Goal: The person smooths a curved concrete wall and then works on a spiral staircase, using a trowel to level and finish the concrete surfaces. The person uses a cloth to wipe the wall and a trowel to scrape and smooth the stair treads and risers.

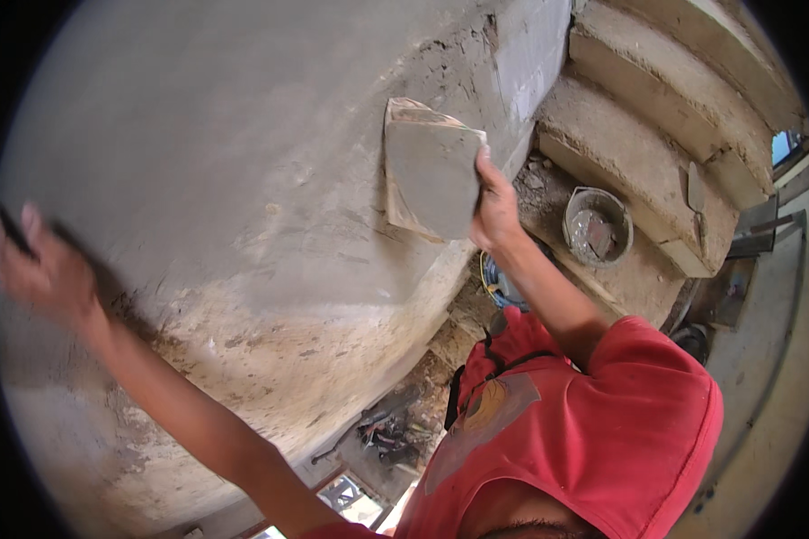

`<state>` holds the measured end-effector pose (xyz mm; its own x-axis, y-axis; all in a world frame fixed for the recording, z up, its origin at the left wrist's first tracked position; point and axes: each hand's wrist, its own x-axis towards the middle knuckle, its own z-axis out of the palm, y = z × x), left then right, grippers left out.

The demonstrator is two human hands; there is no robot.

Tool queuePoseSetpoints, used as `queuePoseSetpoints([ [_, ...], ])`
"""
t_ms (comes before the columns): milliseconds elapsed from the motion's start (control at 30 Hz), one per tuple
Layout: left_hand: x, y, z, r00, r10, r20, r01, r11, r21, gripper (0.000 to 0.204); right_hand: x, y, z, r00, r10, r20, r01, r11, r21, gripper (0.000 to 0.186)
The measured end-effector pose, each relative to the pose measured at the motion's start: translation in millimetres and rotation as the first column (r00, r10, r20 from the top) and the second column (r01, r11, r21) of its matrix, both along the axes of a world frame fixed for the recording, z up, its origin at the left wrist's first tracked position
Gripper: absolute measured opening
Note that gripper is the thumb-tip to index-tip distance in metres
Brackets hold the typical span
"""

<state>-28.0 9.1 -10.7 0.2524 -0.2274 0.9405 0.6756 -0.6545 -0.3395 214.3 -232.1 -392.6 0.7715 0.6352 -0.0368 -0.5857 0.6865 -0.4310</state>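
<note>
My right hand (498, 208) grips the right edge of a flat, many-cornered board (435, 178), its face coated in grey mortar and its pale edges showing. The board is up in front of the plastered wall (243, 135); whether it touches the wall I cannot tell. At the far left my left hand (52, 277) is close to the wall, arm stretched out. It is blurred, with its fingers curled around something dark that I cannot make out. Smooth wet-looking grey plaster covers the upper wall, while the lower part is rough, tan and patchy.
Concrete steps (638, 135) climb at the right. A bucket (598, 227) with mortar remains stands on a lower step. A trowel-like tool (696, 193) lies on a step beyond it. Blue cable or hose (494, 280) and dark debris (394, 440) lie below.
</note>
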Motion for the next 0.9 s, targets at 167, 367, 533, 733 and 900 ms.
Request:
queuePoseSetpoints([
  [167, 1.3, -43.4, -196.0, 0.817, -0.560, 0.140, 0.562, 0.716, -0.414, 0.064, -4.1, -48.3, -50.5, 0.958, 0.138, -0.253, -0.170, 0.979, -0.110, 0.065],
  [367, 34.5, -134.7, -525.3, 0.867, 0.137, 0.479, 0.293, -0.918, -0.267, 0.071, -46.4, -97.3, -118.4, 0.890, 0.163, -0.425, -0.319, 0.889, -0.327, 0.059],
  [533, 25.7, -199.9, -592.7, 0.741, 0.294, 0.604, 0.134, -0.946, 0.296, 0.055, -60.3, -121.9, -144.4, 0.880, 0.102, -0.464, -0.342, 0.814, -0.470, 0.056],
  [733, 66.9, -174.2, -603.9, 0.759, -0.071, 0.647, -0.139, -0.989, 0.055, 0.039, -58.4, -145.2, -184.6, 0.951, 0.075, -0.301, -0.281, 0.616, -0.735, 0.061],
  [900, 97.2, -152.1, -611.5, 0.737, -0.253, 0.626, -0.287, -0.957, -0.048, 0.039, -80.0, -177.8, -207.2, 0.972, 0.042, -0.232, -0.221, 0.510, -0.831, 0.064],
])
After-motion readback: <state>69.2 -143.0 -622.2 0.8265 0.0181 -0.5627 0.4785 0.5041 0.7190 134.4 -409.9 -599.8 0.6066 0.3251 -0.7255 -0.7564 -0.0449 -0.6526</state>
